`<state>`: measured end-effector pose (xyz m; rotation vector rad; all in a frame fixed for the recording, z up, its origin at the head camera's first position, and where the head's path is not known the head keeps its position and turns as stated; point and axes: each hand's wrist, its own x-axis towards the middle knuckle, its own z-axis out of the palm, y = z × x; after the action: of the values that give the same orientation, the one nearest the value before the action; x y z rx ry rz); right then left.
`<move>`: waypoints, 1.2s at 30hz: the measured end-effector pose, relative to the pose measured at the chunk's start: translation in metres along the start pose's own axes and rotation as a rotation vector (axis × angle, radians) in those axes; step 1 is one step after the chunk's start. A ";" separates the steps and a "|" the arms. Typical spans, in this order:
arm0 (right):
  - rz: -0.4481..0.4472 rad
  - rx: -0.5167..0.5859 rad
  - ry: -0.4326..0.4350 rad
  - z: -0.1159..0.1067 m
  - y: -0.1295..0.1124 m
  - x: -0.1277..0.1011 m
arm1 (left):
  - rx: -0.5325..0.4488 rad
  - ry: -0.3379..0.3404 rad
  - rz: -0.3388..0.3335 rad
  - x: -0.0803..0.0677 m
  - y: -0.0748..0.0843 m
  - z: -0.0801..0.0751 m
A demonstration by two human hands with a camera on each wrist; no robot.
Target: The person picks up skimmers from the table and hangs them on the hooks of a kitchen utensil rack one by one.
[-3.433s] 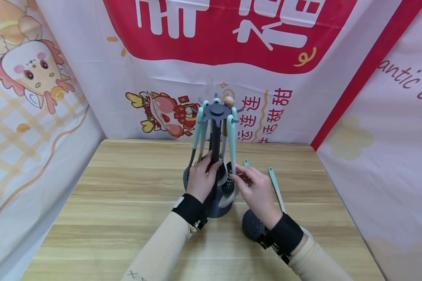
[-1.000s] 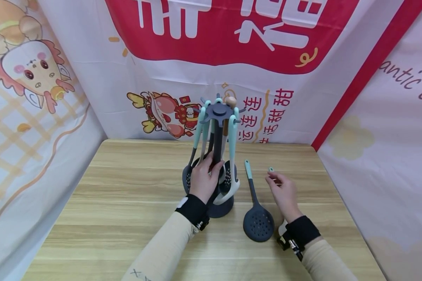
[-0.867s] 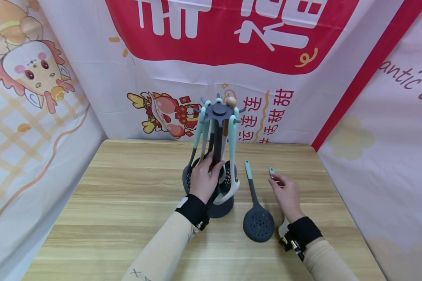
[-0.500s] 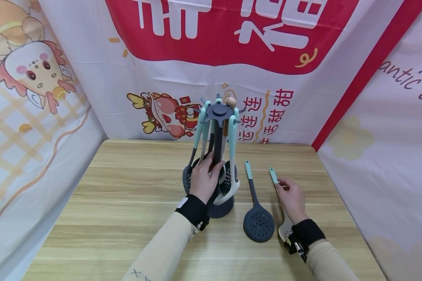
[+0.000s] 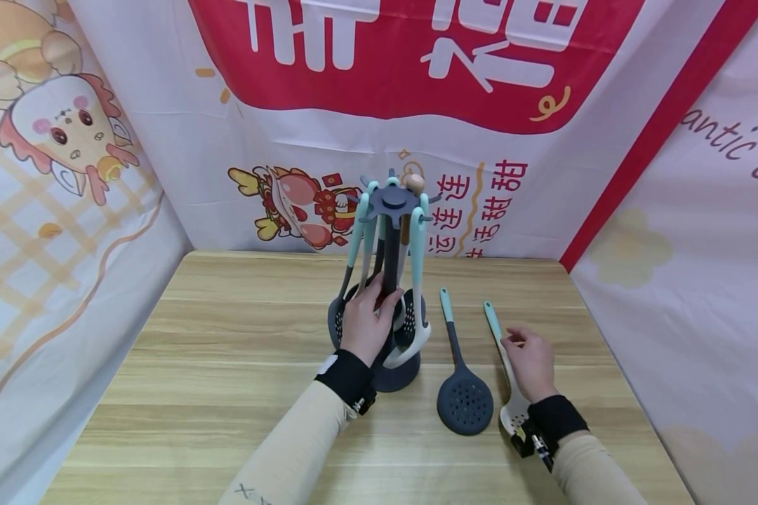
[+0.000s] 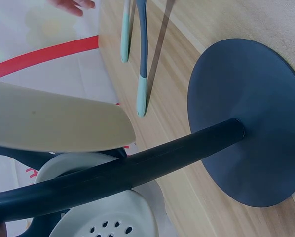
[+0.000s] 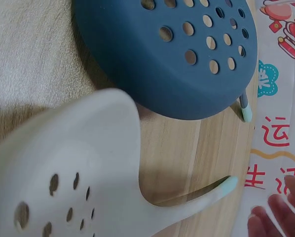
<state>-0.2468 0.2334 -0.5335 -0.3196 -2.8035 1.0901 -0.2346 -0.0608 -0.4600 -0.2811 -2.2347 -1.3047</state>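
My left hand (image 5: 366, 324) grips the dark pole (image 5: 388, 270) of a utensil stand, low down among the hanging tools; the pole (image 6: 137, 168) and its round base (image 6: 246, 123) fill the left wrist view. My right hand (image 5: 530, 359) hovers over the handle of a cream slotted spatula (image 5: 514, 418) lying on the table, its fingers loosely curled. In the right wrist view the spatula (image 7: 73, 187) lies flat, and the fingertips (image 7: 280, 215) stay apart from its teal handle tip (image 7: 229, 184). A dark round skimmer (image 5: 464, 403) lies just left of it.
The stand's top disc (image 5: 391, 200) carries several teal-handled utensils, with cream heads (image 6: 54, 123) hanging near the pole. The wooden table (image 5: 227, 365) is walled by printed cloth at the back and both sides. The skimmer head (image 7: 172, 54) nearly touches the spatula.
My right hand left the stand, reached the spatula's handle tip, then slid back along the handle toward me. The left hand has kept its grip on the pole.
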 end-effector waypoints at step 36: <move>0.129 -0.087 -0.289 0.014 0.019 -0.001 | -0.013 0.002 0.002 0.001 0.000 0.000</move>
<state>-0.2459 0.2375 -0.5571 -0.3844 -3.1304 1.1232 -0.2352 -0.0606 -0.4599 -0.2866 -2.2241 -1.3184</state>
